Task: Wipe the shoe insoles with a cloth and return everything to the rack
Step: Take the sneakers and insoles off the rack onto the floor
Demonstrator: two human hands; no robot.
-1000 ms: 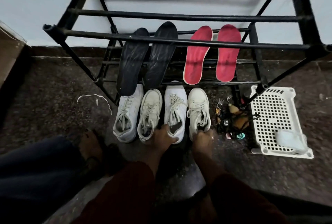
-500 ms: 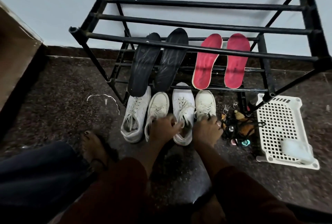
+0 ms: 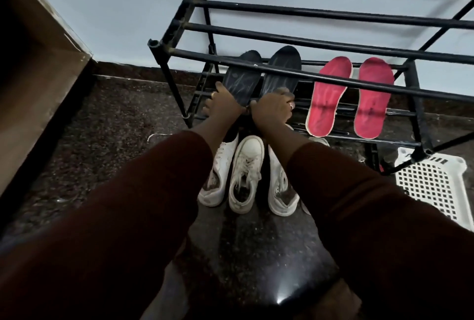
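Note:
Two black insoles lean on the lower bars of the black metal rack (image 3: 307, 43). My left hand (image 3: 223, 105) grips the left black insole (image 3: 242, 75) at its lower part. My right hand (image 3: 273, 109) grips the right black insole (image 3: 280, 68) near its middle. Two red insoles (image 3: 327, 96) (image 3: 372, 99) lean on the same bars further right. Several white sneakers (image 3: 246, 173) stand on the dark floor in front of the rack, partly hidden by my forearms. No cloth shows in this view.
A white perforated plastic basket (image 3: 436, 183) lies on the floor at the right, under the rack's corner. A brown cabinet side (image 3: 33, 75) stands at the left. The pale wall is right behind the rack.
Both hands left the white sneakers and moved up and forward to the black insoles, which they now grip. The view shifted closer to the rack.

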